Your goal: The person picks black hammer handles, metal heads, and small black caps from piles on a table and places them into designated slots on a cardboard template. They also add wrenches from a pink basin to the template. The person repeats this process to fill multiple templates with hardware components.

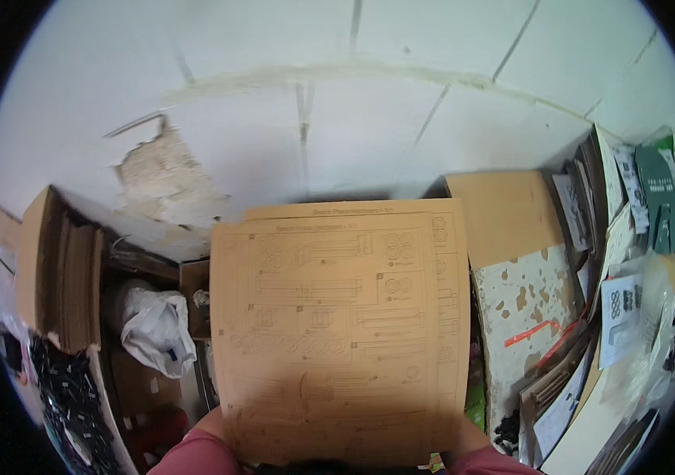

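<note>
Basically, the printed brown cardboard sheets (pixel 325 332) filled the middle of the view, set in front of the white wall (pixel 385 142). At least two overlapped, the rear one peeking out along the top and right, so likely held as one stack. Printed side was in full view, outlines readable as drawings of parts. Pink sleeves (pixel 199 455) showed at lower left and lower right, suggesting support from both sides to keep a wide, flat load steady. Left hand and right hand were both hidden by the cardboard; couldn't tell if fingers were spread, pressed together or pinching an edge. Left side: folded cardboard stack (pixel 76 273) stood on edge, probably to save room, with black pieces (pixel 76 396) heaped just below and a white plastic bag (pixel 161 324) slumped nearby. Right side: a red strip (pixel 531 333) lay on a worn white panel (pixel 515 293), beside papers and boards (pixel 622 309) packed upright, presumably for space
</note>
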Motion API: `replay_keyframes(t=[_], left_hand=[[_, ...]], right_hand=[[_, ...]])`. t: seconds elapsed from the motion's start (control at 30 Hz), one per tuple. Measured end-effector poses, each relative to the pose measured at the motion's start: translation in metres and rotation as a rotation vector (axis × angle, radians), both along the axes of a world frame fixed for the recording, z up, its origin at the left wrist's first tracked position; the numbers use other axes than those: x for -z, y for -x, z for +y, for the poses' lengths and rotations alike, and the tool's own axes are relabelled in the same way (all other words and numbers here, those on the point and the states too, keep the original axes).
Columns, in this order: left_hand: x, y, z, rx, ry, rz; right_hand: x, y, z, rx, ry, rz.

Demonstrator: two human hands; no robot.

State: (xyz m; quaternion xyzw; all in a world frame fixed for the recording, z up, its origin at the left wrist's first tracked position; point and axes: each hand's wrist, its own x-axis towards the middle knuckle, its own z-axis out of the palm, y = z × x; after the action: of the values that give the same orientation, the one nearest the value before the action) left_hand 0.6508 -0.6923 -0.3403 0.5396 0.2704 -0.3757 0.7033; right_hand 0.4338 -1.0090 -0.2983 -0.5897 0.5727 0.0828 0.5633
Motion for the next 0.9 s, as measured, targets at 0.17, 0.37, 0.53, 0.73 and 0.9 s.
replay_keyframes(t=[0.17,0.37,0.53,0.73,0.9], left_hand=[[-0.095,0.03,0.024,-0.106,0.122,-0.121],[-0.225,0.08,0.083,-0.282,0.207,-0.33],[-0.314,0.108,0.147,-0.425,0.255,-0.539],[-0.39,0.134,0.25,-0.596,0.234,-0.774],[-0.484,0.17,0.318,-0.537,0.266,-0.89]], right_hand=[[-0.063,-0.007,0.009,0.032,-0.142,-0.159],[-0.161,-0.037,0.039,-0.139,-0.248,-0.313],[-0.252,-0.076,0.081,-0.332,-0.267,-0.47],[-0.345,-0.134,0.16,-0.572,-0.311,-0.646],[-0.408,-0.187,0.235,-0.737,-0.364,-0.757]])
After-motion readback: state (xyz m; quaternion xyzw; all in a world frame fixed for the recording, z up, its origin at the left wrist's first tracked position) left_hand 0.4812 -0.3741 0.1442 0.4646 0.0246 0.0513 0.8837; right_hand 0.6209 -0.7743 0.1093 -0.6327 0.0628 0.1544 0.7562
